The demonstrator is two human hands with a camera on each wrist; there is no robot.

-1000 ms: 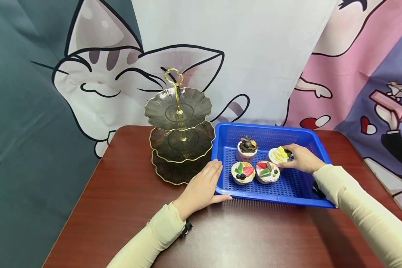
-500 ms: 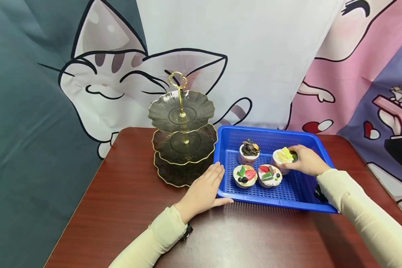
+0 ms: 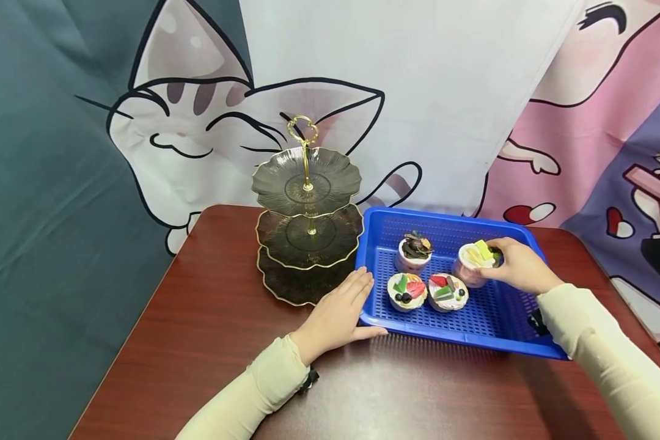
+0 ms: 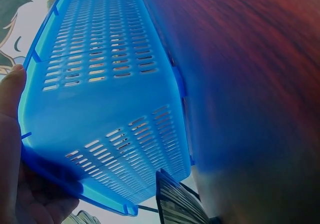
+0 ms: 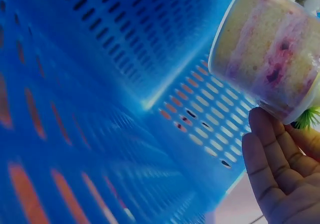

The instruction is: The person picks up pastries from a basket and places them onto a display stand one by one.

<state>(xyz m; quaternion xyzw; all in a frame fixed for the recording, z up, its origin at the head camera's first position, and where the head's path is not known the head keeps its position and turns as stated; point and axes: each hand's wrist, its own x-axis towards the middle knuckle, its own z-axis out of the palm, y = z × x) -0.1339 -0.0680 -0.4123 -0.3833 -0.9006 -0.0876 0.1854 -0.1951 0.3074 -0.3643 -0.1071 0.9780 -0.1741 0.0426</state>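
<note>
In the head view my right hand (image 3: 519, 267) pinches a dessert cup (image 3: 469, 275) with yellow topping between thumb and fingers. The right wrist view shows the clear cup (image 5: 270, 54) tilted, with pale and pink cake layers, above the basket's slotted floor. My left hand (image 3: 332, 318) rests against the near left corner of a blue basket (image 3: 451, 338), fingers straight and thumb along the front rim. Inside the basket stand a chocolate-topped cup (image 3: 414, 264) and two fruit-topped cupcakes, one at the left (image 3: 407, 292) and one beside it (image 3: 448, 293).
A three-tier dark plate stand (image 3: 308, 189) with gold edges and a gold ring handle stands just left of the basket. Everything is on a reddish-brown table (image 3: 209, 299). A cartoon-printed cloth (image 3: 445, 91) hangs behind it.
My right hand has taken hold of the yellow-topped cup and shifted it slightly up and right, so its pink side shows. The left hand stays at the basket. The head view has turned a little left.
</note>
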